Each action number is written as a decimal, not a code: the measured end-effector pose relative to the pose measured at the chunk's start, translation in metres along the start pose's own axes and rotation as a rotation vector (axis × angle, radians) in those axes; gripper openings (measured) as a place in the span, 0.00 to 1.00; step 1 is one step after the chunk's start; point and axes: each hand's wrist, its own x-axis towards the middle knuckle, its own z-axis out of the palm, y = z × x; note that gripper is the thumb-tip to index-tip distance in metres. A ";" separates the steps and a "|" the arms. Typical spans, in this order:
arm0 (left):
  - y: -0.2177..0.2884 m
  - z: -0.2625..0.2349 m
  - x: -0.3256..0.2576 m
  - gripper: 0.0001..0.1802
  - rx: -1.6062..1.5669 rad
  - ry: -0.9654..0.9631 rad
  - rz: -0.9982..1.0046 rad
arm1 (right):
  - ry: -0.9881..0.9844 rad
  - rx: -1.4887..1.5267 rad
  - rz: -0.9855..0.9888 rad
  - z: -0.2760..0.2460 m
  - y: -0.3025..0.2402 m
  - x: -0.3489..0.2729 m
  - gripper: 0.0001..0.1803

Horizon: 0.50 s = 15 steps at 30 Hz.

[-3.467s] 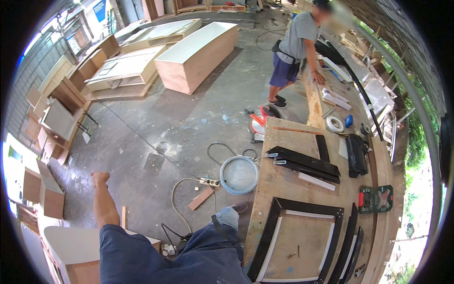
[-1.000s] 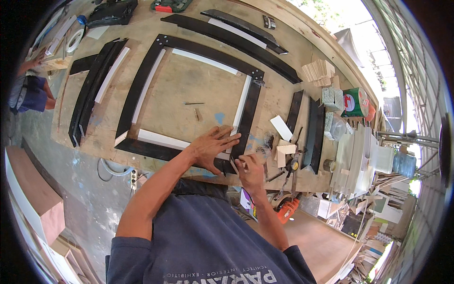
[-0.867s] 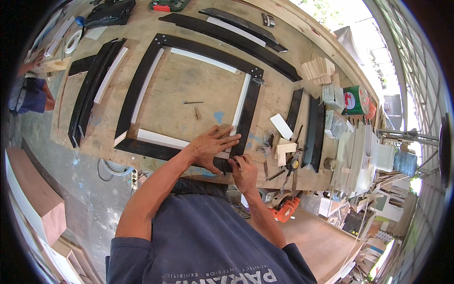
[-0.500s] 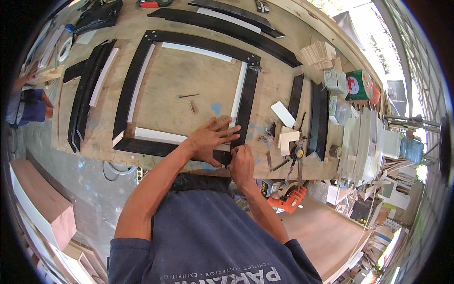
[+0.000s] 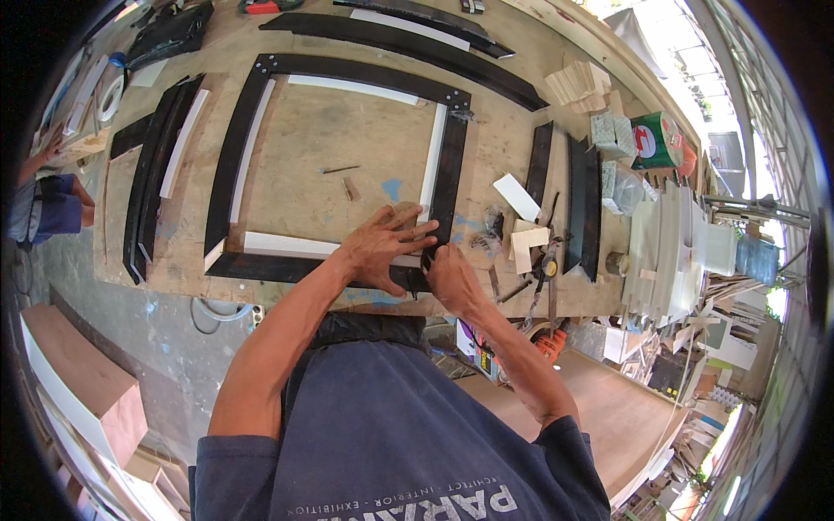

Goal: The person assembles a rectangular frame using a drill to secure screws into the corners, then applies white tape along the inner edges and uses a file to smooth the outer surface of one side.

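Observation:
A black rectangular frame [image 5: 228, 165] with white strips [image 5: 354, 89] along its inner edges lies on the wooden worktable. My left hand [image 5: 380, 252] rests on its near right corner, fingers spread across the frame's right and near bars. Close beside it, my right hand [image 5: 452, 280] is closed, with its fingertips pinched against the same corner. Whatever those fingertips grip is hidden. Screw heads [image 5: 455, 97] show at the far right corner. Inside the frame lie a thin pencil-like stick [image 5: 339, 169] and a small wood chip [image 5: 350, 189].
Black bars [image 5: 161, 174] lie left of the frame, with a long black bar [image 5: 408, 56] beyond it. To the right are a white block [image 5: 517, 197], wood offcuts [image 5: 526, 243] and a green can [image 5: 657, 142]. An orange power tool [image 5: 550, 345] sits below the table's near edge. Another person [image 5: 61, 200] is at far left.
My right elbow has swung outward to the right and the right wrist has turned, its fingertips staying at the corner. My left hand keeps its place. The whole view has shifted slightly.

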 end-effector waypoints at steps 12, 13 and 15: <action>0.000 -0.001 -0.001 0.62 -0.037 -0.014 -0.005 | -0.032 0.568 0.312 -0.021 0.025 -0.003 0.09; 0.000 -0.002 0.000 0.62 -0.027 -0.018 -0.003 | 0.046 0.589 0.316 -0.013 0.030 -0.008 0.10; 0.000 -0.002 -0.001 0.63 -0.032 -0.024 -0.010 | 0.189 0.617 0.297 -0.004 0.027 -0.017 0.10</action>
